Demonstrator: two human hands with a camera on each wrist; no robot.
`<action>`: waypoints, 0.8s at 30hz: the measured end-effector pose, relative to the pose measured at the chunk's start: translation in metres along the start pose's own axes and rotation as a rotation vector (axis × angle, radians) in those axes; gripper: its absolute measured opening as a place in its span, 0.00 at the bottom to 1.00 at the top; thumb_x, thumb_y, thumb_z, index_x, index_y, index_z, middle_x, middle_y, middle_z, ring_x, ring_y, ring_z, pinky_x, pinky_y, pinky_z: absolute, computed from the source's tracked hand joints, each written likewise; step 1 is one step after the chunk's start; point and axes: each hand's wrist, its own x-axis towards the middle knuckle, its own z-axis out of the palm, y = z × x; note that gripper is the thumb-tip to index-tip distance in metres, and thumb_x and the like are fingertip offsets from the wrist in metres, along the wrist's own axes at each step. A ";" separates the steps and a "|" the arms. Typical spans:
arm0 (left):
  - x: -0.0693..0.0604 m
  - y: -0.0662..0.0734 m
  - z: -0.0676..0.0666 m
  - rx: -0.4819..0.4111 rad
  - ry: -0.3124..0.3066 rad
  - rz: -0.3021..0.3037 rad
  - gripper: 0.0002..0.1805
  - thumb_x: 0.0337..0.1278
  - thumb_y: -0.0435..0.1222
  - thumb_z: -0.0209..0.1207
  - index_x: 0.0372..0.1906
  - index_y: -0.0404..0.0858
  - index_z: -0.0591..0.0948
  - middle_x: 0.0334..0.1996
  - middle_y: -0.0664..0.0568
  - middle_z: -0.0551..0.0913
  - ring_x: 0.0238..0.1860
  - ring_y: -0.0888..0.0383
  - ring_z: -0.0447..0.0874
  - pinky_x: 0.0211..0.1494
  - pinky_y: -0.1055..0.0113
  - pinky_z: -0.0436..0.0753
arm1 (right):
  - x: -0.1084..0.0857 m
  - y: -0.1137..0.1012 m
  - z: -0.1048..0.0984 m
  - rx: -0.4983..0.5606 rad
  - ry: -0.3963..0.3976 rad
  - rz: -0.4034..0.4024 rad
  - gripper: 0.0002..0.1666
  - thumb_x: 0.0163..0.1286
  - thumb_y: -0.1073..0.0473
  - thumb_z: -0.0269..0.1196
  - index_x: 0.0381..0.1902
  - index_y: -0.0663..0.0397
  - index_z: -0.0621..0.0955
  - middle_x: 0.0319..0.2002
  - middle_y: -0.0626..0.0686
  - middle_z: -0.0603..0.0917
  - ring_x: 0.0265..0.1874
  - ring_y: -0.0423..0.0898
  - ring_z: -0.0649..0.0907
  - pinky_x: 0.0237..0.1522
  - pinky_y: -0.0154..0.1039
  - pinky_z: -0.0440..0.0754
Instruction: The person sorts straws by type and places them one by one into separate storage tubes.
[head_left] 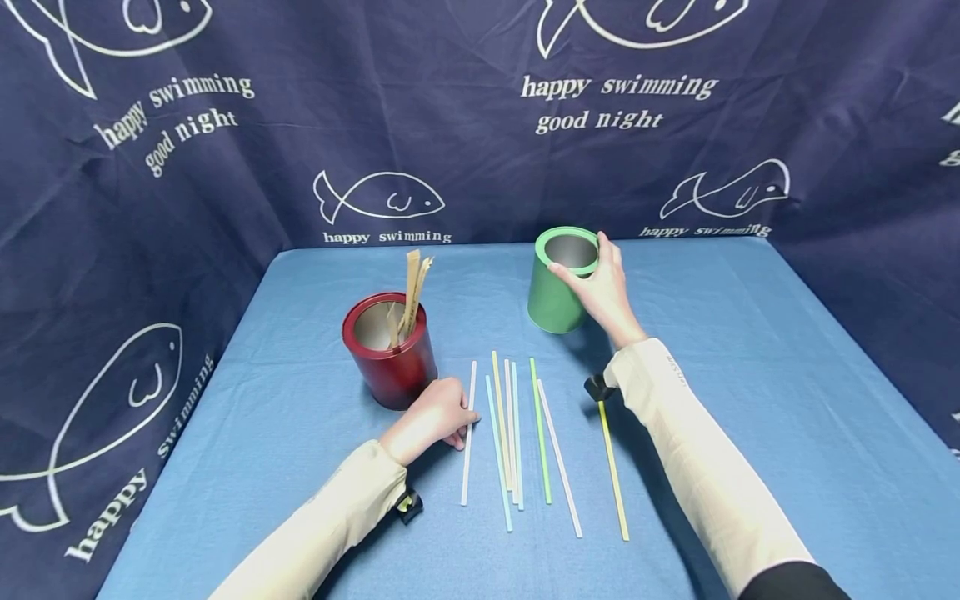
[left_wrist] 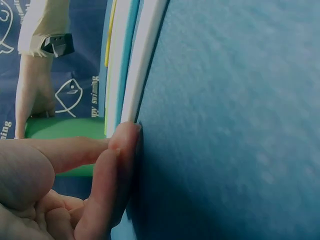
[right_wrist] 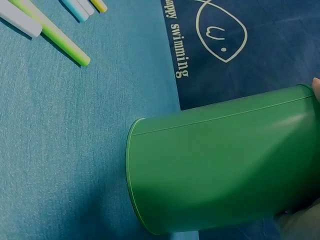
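Observation:
My left hand (head_left: 438,412) is low over the cloth, just right of the red can, and pinches a thin white plastic stick (head_left: 468,467) between thumb and fingertips. In the left wrist view the fingertips (left_wrist: 129,135) meet that white stick (left_wrist: 145,55), which lies along the cloth. My right hand (head_left: 603,287) grips the green can (head_left: 555,296) at its rim, the thumb at the near side and the fingers at the right. The green can (right_wrist: 225,160) stands at the back of the table; its inside looks grey, and the bottom is hidden from the head view.
The red can (head_left: 393,371) stands at left with several flat wooden sticks (head_left: 412,292) leaning in it. Several thin coloured sticks (head_left: 542,442) lie side by side mid-table. A yellow stick (head_left: 615,475) lies apart, near the right forearm. A dark blue curtain (head_left: 480,125) hangs behind the blue cloth (head_left: 750,375).

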 end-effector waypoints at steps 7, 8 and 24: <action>0.006 0.004 0.005 0.028 0.002 -0.008 0.13 0.57 0.32 0.63 0.23 0.34 0.73 0.14 0.48 0.80 0.12 0.62 0.81 0.20 0.70 0.83 | 0.000 0.000 0.000 0.007 -0.003 0.004 0.61 0.58 0.38 0.67 0.77 0.55 0.47 0.75 0.62 0.53 0.72 0.60 0.60 0.73 0.56 0.60; 0.007 0.004 0.005 0.036 0.004 -0.006 0.13 0.57 0.32 0.63 0.22 0.35 0.74 0.14 0.49 0.80 0.12 0.62 0.81 0.20 0.70 0.83 | 0.001 0.000 -0.001 0.007 -0.002 0.005 0.61 0.58 0.38 0.67 0.77 0.55 0.48 0.75 0.62 0.53 0.73 0.59 0.60 0.73 0.55 0.60; 0.007 0.001 0.006 -0.051 0.002 0.063 0.10 0.57 0.29 0.57 0.21 0.35 0.74 0.13 0.50 0.80 0.13 0.63 0.80 0.22 0.69 0.84 | -0.001 0.001 0.000 0.009 -0.003 0.005 0.61 0.58 0.38 0.67 0.77 0.55 0.48 0.75 0.61 0.53 0.73 0.58 0.60 0.73 0.54 0.61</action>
